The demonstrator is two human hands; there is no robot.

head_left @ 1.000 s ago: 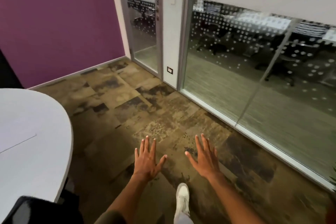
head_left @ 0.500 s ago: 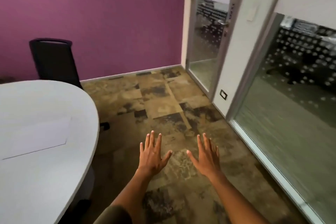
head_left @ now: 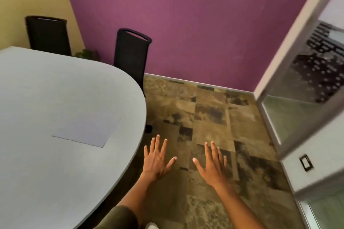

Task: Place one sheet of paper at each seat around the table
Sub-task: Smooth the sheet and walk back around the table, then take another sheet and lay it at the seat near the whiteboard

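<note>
Nearest, both hands are held out flat over the carpet, palms down: left hand (head_left: 157, 160) and right hand (head_left: 212, 165), fingers straight and spread, nothing gripped in either. No sheet is carried, and no stack of paper is seen anywhere in view.

Just left of the left hand, the rounded end of the grey table (head_left: 55, 182) is reached. One sheet of paper (head_left: 87, 130) is laid flat on it, near the curved edge, apart from both hands. That is the only sheet counted.

Step judged: a walk between seats, hands empty, with one place at this table end already served. Whether a seat stands in front of that sheet cannot be told; only a small dark part, maybe a castor, shows at the table's edge.

Next move, as judged: more paper must be fetched or found before the far seats can be served, then one sheet set flat in front of each chair.

Farther off, two black chairs are counted: one chair (head_left: 131, 57) at the table's far right edge by the purple wall, another chair (head_left: 48, 35) behind the table by the yellow wall. No sheet is seen in front of either. A small plant shows between them.
</note>
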